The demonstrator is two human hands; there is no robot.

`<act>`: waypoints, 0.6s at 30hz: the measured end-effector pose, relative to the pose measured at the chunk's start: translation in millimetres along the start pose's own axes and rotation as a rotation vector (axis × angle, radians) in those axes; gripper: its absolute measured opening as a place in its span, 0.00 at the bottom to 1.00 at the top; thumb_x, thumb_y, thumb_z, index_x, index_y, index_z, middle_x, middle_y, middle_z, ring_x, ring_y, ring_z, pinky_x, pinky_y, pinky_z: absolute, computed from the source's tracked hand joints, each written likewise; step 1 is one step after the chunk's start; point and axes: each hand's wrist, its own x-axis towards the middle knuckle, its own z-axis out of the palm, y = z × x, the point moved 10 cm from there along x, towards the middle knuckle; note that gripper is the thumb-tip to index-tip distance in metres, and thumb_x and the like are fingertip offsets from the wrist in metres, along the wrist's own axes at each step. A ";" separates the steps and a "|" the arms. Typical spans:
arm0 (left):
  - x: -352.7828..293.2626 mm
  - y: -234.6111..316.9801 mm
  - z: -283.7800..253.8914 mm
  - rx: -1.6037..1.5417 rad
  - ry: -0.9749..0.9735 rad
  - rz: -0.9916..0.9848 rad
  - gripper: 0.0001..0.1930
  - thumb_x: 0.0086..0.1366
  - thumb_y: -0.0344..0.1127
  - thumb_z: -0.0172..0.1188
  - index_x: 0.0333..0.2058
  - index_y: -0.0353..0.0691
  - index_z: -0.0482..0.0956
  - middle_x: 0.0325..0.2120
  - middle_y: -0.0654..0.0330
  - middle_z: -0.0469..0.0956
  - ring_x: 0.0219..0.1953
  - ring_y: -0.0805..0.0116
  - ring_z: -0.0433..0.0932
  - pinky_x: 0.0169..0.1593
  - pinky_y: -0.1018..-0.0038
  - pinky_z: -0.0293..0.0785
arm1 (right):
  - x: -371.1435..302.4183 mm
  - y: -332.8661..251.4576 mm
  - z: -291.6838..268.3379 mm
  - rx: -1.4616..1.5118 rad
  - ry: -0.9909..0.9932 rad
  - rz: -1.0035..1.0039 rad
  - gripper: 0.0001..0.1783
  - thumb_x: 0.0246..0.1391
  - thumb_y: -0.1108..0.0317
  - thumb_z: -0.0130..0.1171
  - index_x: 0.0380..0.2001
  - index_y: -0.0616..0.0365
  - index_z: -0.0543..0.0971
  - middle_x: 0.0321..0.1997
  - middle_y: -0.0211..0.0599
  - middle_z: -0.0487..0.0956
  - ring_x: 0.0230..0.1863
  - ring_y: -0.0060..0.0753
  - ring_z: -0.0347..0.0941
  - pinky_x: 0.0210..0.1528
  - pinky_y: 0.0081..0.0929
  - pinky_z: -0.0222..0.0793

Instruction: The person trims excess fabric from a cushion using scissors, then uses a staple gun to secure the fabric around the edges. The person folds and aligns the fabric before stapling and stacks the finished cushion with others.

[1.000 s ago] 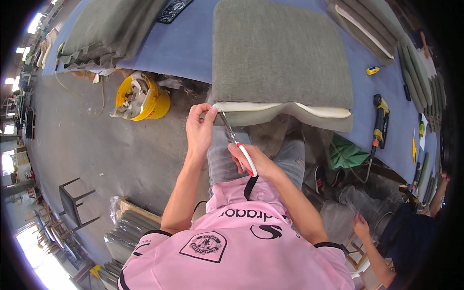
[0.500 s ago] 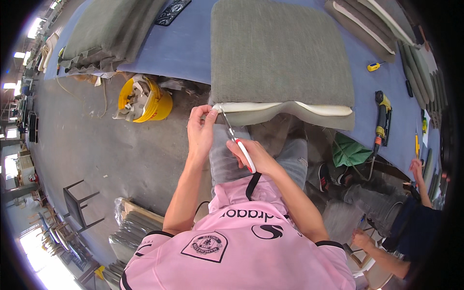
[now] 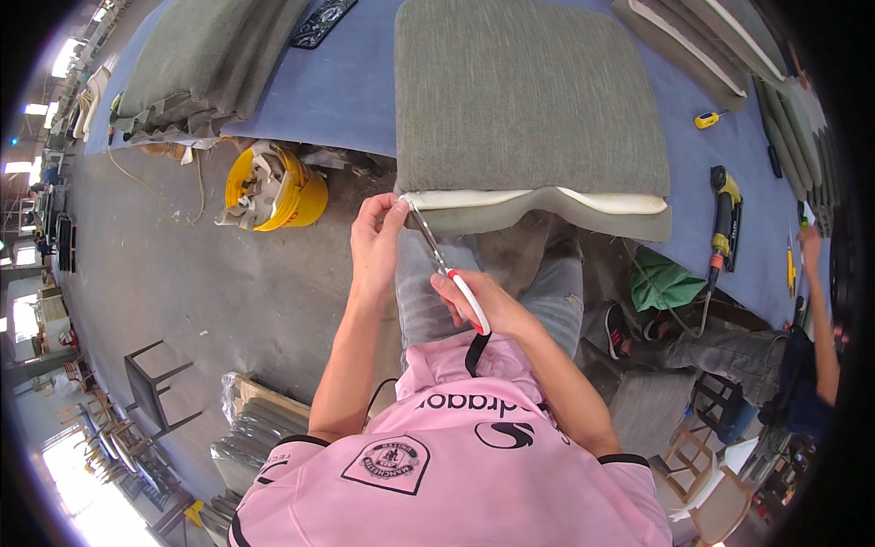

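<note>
A grey-green fabric seat cushion (image 3: pixel 533 100) lies in front of me at the table's near edge. Along its near side a strip of white padding (image 3: pixel 611 201) shows, with a loose fabric flap (image 3: pixel 547 215) hanging below it. My left hand (image 3: pixel 375 244) pinches the cushion's near left corner between thumb and fingers. Scissors (image 3: pixel 468 297) with red and white handles are in my right hand (image 3: pixel 492 304), which is closed round them. Their blades point up and left to that same corner, by my left fingertips; how far apart the blades are is hard to see.
On the blue-covered table (image 3: pixel 319 100) are stacked covers (image 3: pixel 210 73), a phone-like black item (image 3: pixel 321 23), a yellow screwdriver (image 3: pixel 707 119) and a yellow-black power tool (image 3: pixel 725 219). A yellow bucket (image 3: pixel 296 196) of scraps stands on the floor. At right a co-worker's arm (image 3: pixel 825 319) reaches to the table.
My right hand and the scissors have shifted slightly down and right, while my left hand keeps its pinch at the corner. The co-worker at right has moved closer to the table.
</note>
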 end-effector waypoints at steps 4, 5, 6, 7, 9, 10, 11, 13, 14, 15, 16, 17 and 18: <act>3.7 -3.3 -3.4 0.003 -0.010 -0.008 0.12 0.78 0.40 0.68 0.49 0.37 0.85 0.40 0.71 0.82 0.38 0.82 0.71 0.44 0.79 0.70 | -1.2 -3.1 1.0 -0.005 0.012 -0.013 0.39 0.75 0.29 0.53 0.28 0.57 0.76 0.19 0.31 0.74 0.21 0.31 0.74 0.27 0.38 0.69; 3.6 -4.8 -4.4 0.001 -0.006 -0.007 0.12 0.77 0.40 0.69 0.49 0.37 0.85 0.39 0.71 0.82 0.38 0.82 0.71 0.44 0.79 0.70 | -0.7 -5.2 0.5 -0.014 0.016 -0.015 0.38 0.75 0.30 0.53 0.28 0.57 0.76 0.19 0.30 0.74 0.21 0.31 0.74 0.27 0.38 0.69; 3.2 -4.8 -4.6 -0.001 -0.003 -0.006 0.12 0.77 0.40 0.69 0.49 0.37 0.85 0.39 0.72 0.82 0.38 0.82 0.71 0.44 0.79 0.70 | 1.3 -4.4 0.1 -0.009 0.024 -0.013 0.38 0.75 0.30 0.53 0.28 0.57 0.76 0.19 0.30 0.73 0.21 0.31 0.74 0.27 0.38 0.69; 2.3 -5.0 -4.6 0.009 0.000 -0.011 0.12 0.77 0.41 0.69 0.49 0.37 0.85 0.39 0.72 0.82 0.38 0.83 0.71 0.43 0.79 0.70 | 4.5 -2.2 -0.3 -0.005 0.031 -0.011 0.38 0.75 0.30 0.53 0.29 0.57 0.76 0.18 0.30 0.73 0.20 0.31 0.74 0.27 0.38 0.69; -0.3 -4.6 -5.7 0.030 0.007 -0.022 0.13 0.77 0.41 0.69 0.48 0.37 0.85 0.39 0.72 0.82 0.38 0.83 0.70 0.43 0.78 0.70 | 8.0 -3.8 -2.4 -0.008 0.040 -0.016 0.38 0.75 0.30 0.53 0.28 0.57 0.76 0.18 0.30 0.73 0.20 0.31 0.75 0.27 0.37 0.69; -0.7 -5.0 -6.2 0.040 0.008 -0.018 0.13 0.77 0.41 0.69 0.48 0.37 0.85 0.39 0.71 0.82 0.38 0.83 0.70 0.42 0.78 0.70 | 9.0 -7.4 -3.8 -0.014 0.041 -0.023 0.38 0.75 0.31 0.54 0.28 0.57 0.76 0.18 0.29 0.73 0.21 0.31 0.75 0.27 0.37 0.69; -0.8 -6.6 -6.5 0.050 0.008 -0.014 0.13 0.77 0.41 0.69 0.48 0.37 0.85 0.39 0.71 0.82 0.37 0.83 0.70 0.42 0.78 0.70 | 10.7 -10.2 -4.9 -0.021 0.042 -0.029 0.38 0.75 0.31 0.54 0.28 0.57 0.76 0.17 0.29 0.73 0.21 0.30 0.75 0.27 0.36 0.69; -0.1 -10.1 -7.6 0.068 0.011 0.005 0.13 0.77 0.41 0.69 0.48 0.37 0.85 0.39 0.71 0.82 0.37 0.82 0.71 0.42 0.78 0.70 | 15.7 -12.9 -6.7 -0.044 0.050 -0.035 0.38 0.75 0.31 0.54 0.27 0.57 0.76 0.17 0.29 0.73 0.21 0.31 0.76 0.27 0.36 0.70; 0.9 -12.1 -8.4 0.079 0.015 0.022 0.13 0.77 0.41 0.69 0.48 0.37 0.85 0.39 0.71 0.82 0.37 0.82 0.71 0.42 0.78 0.70 | 17.5 -14.2 -6.9 -0.056 0.055 -0.038 0.38 0.75 0.31 0.55 0.26 0.57 0.76 0.17 0.29 0.74 0.21 0.31 0.77 0.27 0.36 0.70; 1.5 -13.0 -8.7 0.088 0.019 0.037 0.12 0.77 0.41 0.69 0.48 0.37 0.85 0.40 0.70 0.82 0.37 0.82 0.71 0.43 0.78 0.70 | 18.1 -14.3 -7.5 -0.050 0.063 -0.027 0.38 0.74 0.32 0.56 0.26 0.57 0.77 0.17 0.29 0.74 0.21 0.31 0.77 0.27 0.35 0.70; 1.8 -14.8 -8.7 0.093 0.022 0.040 0.12 0.77 0.41 0.69 0.48 0.37 0.85 0.40 0.70 0.82 0.38 0.81 0.72 0.43 0.78 0.71 | 17.9 -15.3 -8.1 -0.044 0.071 -0.016 0.37 0.74 0.32 0.58 0.25 0.57 0.77 0.17 0.30 0.74 0.20 0.30 0.77 0.26 0.35 0.70; 2.0 -16.5 -8.2 0.097 0.025 0.043 0.12 0.77 0.40 0.68 0.48 0.37 0.85 0.40 0.70 0.82 0.38 0.80 0.72 0.44 0.77 0.71 | 17.8 -15.2 -8.7 -0.038 0.079 -0.005 0.37 0.73 0.33 0.59 0.25 0.58 0.77 0.17 0.30 0.74 0.20 0.30 0.77 0.26 0.35 0.70; 2.0 -16.4 -8.7 0.103 0.030 0.047 0.12 0.77 0.40 0.68 0.48 0.37 0.85 0.41 0.69 0.83 0.38 0.80 0.73 0.44 0.77 0.71 | 17.0 -13.8 -10.1 -0.023 0.106 0.000 0.36 0.72 0.34 0.61 0.25 0.58 0.77 0.17 0.30 0.74 0.19 0.29 0.77 0.25 0.34 0.70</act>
